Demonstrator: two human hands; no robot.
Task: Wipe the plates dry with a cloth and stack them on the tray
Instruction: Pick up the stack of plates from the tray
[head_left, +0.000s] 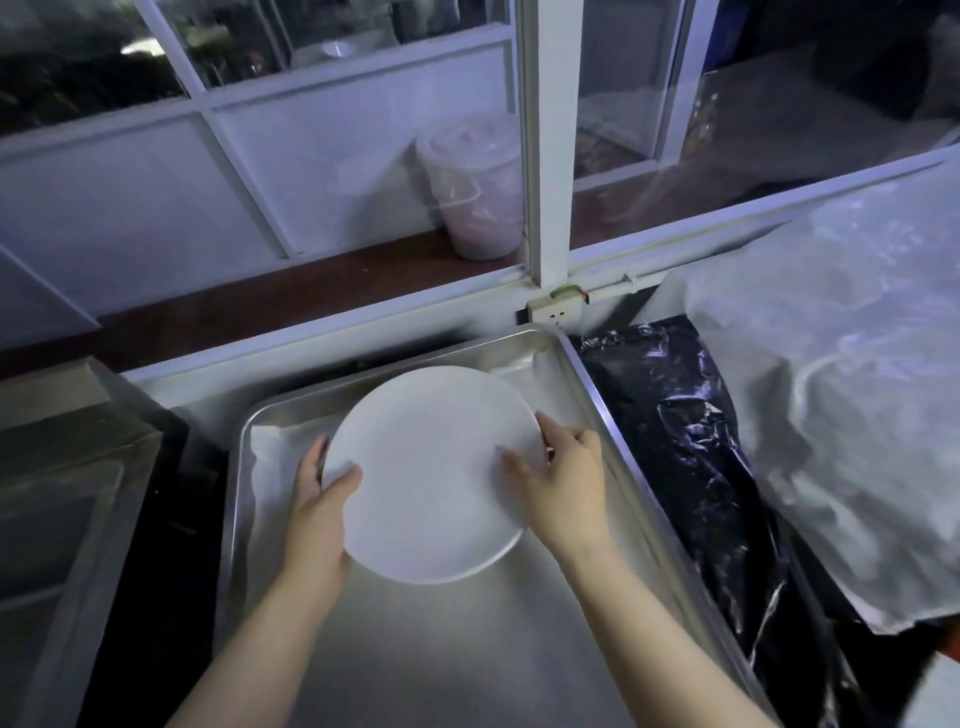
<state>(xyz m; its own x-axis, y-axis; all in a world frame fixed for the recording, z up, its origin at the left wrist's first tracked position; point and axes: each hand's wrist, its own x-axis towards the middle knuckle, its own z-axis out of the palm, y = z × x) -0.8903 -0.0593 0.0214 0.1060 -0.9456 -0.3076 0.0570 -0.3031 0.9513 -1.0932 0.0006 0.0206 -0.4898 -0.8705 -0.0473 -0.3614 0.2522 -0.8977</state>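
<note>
Plate (431, 473) over tray (587, 374), far half. Left hand (317, 499) grips rim at 8 o'clock, right hand (561, 473) at 3. Likely stiff, slick, breakable; hold opposite rims.

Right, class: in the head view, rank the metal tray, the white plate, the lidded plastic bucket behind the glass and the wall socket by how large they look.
1. Metal tray
2. White plate, held over the tray
3. Plastic bucket; it stands farther off, so its true size against the plate is unsure
4. Wall socket
</note>
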